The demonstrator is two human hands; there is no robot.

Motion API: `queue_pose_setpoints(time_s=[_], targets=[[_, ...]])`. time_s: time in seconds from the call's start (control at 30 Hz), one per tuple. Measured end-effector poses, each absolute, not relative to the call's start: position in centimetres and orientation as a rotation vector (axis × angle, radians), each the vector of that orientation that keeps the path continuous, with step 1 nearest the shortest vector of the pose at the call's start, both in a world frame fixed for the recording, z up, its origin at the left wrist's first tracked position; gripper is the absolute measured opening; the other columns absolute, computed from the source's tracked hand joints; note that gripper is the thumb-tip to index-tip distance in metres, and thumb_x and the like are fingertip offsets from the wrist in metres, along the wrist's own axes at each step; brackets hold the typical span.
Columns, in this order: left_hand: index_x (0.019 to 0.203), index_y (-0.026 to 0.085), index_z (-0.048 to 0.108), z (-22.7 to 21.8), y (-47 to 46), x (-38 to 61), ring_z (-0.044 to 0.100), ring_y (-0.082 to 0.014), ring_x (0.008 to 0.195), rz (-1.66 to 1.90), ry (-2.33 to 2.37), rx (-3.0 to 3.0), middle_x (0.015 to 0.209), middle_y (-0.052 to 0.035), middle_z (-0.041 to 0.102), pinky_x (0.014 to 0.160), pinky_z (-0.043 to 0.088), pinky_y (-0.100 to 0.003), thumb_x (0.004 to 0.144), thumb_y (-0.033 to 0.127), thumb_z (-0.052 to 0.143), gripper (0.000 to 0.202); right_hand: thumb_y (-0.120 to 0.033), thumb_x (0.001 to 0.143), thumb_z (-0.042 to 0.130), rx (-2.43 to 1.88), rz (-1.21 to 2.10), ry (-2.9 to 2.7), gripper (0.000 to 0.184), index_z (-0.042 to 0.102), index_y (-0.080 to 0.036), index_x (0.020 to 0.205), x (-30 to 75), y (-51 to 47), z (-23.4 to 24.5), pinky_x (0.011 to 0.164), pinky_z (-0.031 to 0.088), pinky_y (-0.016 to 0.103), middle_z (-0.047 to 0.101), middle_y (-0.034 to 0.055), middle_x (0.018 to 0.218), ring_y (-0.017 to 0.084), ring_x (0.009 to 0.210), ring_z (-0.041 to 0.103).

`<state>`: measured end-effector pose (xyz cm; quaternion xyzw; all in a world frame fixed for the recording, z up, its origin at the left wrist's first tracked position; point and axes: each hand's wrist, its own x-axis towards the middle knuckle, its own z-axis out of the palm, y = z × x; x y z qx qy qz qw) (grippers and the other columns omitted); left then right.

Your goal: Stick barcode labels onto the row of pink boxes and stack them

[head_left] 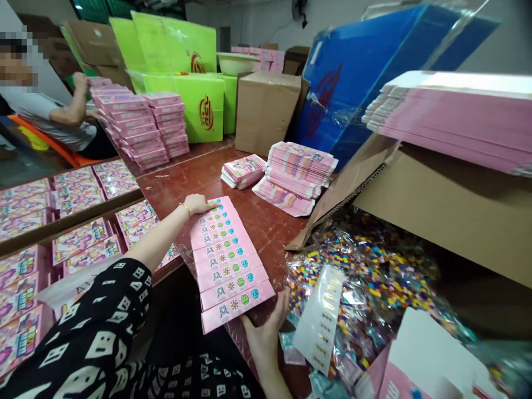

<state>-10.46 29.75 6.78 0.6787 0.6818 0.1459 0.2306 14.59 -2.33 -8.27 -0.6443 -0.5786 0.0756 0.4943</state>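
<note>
Pink packaging (228,263), red table (264,230), grey wall (261,25)

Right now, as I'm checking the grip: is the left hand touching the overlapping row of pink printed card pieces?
Touching. The head view shows the left hand lying over the row's far end, with no visible gap.

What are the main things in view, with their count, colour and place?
overlapped cartons: about ten, pink, centre
printed boxes: many, pink, left side
carton piles: two, pinkish, middle of table
flat cartons: many, pink and white, right
large boxes: several, green or blue, back
cardboard box: one, brown, back
open carton: one, brown, right
bagged pieces: many, multicoloured, right
label strip: one, white, on bagged pieces
co-worker: one, grey shirt, far left
left hand: one, bare, overlapped cartons' far end
right hand: one, bare, their near corner
</note>
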Motion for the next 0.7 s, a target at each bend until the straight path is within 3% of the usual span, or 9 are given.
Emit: queue_pose_setpoints(time_s=[0.07,0.13,0.23,0.33,0.43,0.57,0.7], targets=[[0.052,0.017,0.059,6.4,29.9,-11.2,0.063,-0.0448,0.102,0.269,1.843,1.891,0.087,-0.0225,0.071,0.091,0.045,-0.047,0.054,0.085,0.062,0.068,-0.017,0.083,0.061,-1.507,0.027,-1.821,0.089,0.011,-0.025,0.156,14.3,-1.3,-6.3,0.113,0.021,0.070,0.007,0.0132,0.163,0.038,0.149,0.008],[0.060,0.017,0.065,6.0,29.9,-11.6,0.066,-0.0385,0.094,0.182,1.802,1.895,0.088,-0.0195,0.072,0.086,0.047,-0.041,0.059,0.086,0.057,0.070,-0.005,0.080,0.055,-1.419,-0.049,-2.181,0.088,0.016,-0.028,0.155,14.0,-0.2,-4.4,0.114,0.019,0.068,0.017,0.0108,0.162,0.036,0.149,0.014],[0.065,0.015,0.068,6.4,30.1,-11.5,0.066,-0.0358,0.091,0.101,1.757,1.862,0.089,-0.0192,0.072,0.083,0.048,-0.039,0.063,0.087,0.053,0.073,0.001,0.072,0.054,-1.351,-0.029,-2.432,0.095,0.019,-0.028,0.155,14.0,1.7,-2.2,0.114,0.018,0.069,0.022,0.0100,0.160,0.036,0.148,0.018],[0.065,0.014,0.069,8.5,30.4,-11.0,0.067,-0.0354,0.086,0.059,1.676,1.786,0.080,-0.0194,0.072,0.081,0.049,-0.040,0.066,0.088,0.050,0.077,0.002,0.064,0.053,-1.323,0.114,-2.489,0.101,0.021,-0.029,0.154,15.7,2.8,-0.5,0.114,0.016,0.070,0.020,0.0074,0.161,0.038,0.149,0.013],[0.073,0.013,0.073,12.5,31.4,-10.9,0.067,-0.0339,0.082,0.049,1.539,1.692,0.075,-0.0187,0.072,0.077,0.052,-0.040,0.072,0.090,0.037,0.085,-0.005,0.069,0.056,-1.307,0.371,-2.379,0.094,0.025,-0.030,0.154,18.8,3.0,0.5,0.114,0.016,0.070,0.023,0.0074,0.160,0.038,0.148,0.013],[0.086,0.007,0.076,16.3,32.8,-10.7,0.068,-0.0347,0.085,0.202,1.244,1.353,0.081,-0.0215,0.073,0.078,0.053,-0.040,0.081,0.084,0.031,0.089,-0.030,0.077,0.070,-1.187,0.944,-1.904,0.093,0.020,-0.026,0.155,21.6,1.3,0.4,0.118,0.025,0.058,0.025,0.0113,0.159,0.032,0.146,0.025],[0.099,0.004,0.074,11.8,31.1,-9.0,0.070,-0.0348,0.090,0.540,0.980,0.927,0.087,-0.0215,0.074,0.087,0.052,-0.043,0.094,0.067,0.031,0.077,-0.054,0.075,0.073,-1.208,1.380,-1.278,0.086,0.036,-0.030,0.150,20.5,-1.1,-1.0,0.109,0.042,0.051,0.048,0.0110,0.148,0.032,0.136,0.044]])
